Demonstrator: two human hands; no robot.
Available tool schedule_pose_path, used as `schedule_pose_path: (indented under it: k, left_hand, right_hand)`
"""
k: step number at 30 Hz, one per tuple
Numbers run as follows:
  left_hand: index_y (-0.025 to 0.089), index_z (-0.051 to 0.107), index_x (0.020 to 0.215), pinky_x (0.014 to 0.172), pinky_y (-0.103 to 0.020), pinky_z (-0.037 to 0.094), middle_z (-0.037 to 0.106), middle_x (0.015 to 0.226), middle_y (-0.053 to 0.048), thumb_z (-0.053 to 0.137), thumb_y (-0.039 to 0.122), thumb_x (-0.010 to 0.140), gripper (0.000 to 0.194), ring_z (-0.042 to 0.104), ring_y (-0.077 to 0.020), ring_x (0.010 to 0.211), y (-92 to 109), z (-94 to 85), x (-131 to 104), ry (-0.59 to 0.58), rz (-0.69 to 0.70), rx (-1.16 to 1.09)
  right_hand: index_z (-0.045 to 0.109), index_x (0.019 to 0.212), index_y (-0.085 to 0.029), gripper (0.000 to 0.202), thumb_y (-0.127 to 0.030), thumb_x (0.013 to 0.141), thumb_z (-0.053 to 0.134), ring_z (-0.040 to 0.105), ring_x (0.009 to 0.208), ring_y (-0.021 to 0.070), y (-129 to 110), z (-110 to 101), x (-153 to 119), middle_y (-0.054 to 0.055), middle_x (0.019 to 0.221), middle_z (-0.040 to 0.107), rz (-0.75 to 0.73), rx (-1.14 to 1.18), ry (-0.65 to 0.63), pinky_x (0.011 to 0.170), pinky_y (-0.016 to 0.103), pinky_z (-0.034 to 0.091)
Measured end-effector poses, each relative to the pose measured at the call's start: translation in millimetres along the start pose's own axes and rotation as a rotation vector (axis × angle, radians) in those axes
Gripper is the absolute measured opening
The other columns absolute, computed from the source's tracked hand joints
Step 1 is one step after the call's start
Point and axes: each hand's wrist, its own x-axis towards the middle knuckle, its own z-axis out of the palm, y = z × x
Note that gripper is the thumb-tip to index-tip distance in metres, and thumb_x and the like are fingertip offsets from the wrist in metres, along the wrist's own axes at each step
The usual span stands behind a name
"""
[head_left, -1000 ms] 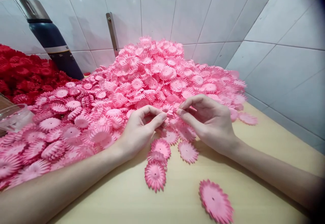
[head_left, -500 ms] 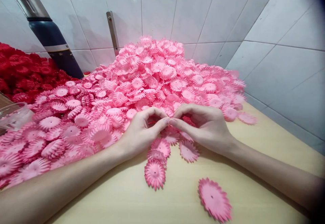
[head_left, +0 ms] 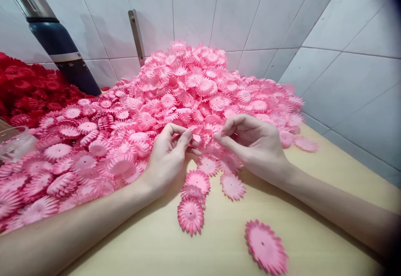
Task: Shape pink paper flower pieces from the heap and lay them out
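Observation:
My left hand point(head_left: 171, 155) is closed, its thumb and forefinger pinching the edge of a pink artificial flower petal disc point(head_left: 196, 138). A short gap to the right, my right hand point(head_left: 255, 146) has thumb and forefinger nearly together; whatever lies between those tips is too small to make out. Both hands are at the front of a large heap of pink petal discs point(head_left: 200, 84). Below them, a few overlapping discs point(head_left: 191, 213) and a single disc point(head_left: 232, 185) lie flat. Closer to me rests another scalloped disc point(head_left: 265, 246) with a small centre hole.
A pale wooden table point(head_left: 219, 234) carries everything. At the left stand a dark blue bottle point(head_left: 67, 54) with a steel cap and a red petal heap point(head_left: 28, 88). A clear plastic container point(head_left: 17, 144) sits at the left edge. White tiled walls point(head_left: 194, 13) enclose the back and right.
My hands have drawn apart from touching fingertips, the left going left and the right slightly up and right. A pink disc now shows at the left fingertips.

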Motion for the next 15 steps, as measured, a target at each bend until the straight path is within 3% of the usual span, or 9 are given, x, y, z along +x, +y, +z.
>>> schedule_pose_path:
  k: [8,15]
  left_hand:
    - [0.016,0.044,0.080,0.047,-0.017,0.050,0.056,0.066,0.004,0.047,0.010,0.093,0.014,0.058,-0.0067,0.052,3.9,6.5,-3.2,0.102,-0.021,-0.063]
    - [0.014,0.054,0.082,0.071,-0.026,0.055,0.062,0.108,-0.006,0.058,0.019,0.088,0.009,0.063,-0.0106,0.079,-5.5,-5.9,-3.8,-0.099,0.147,0.096]
  right_hand:
    - [0.063,0.084,-0.021,0.014,-0.008,0.080,0.064,0.057,0.069,0.0133,2.7,0.8,-2.3,0.000,0.076,0.059,-0.152,-0.131,-0.033,0.061,0.028,0.047]
    - [0.070,0.087,-0.021,0.018,-0.006,0.080,0.061,0.060,0.072,0.0162,-1.4,-5.1,-6.0,0.004,0.081,0.066,-0.179,-0.286,-0.090,0.062,0.031,0.048]
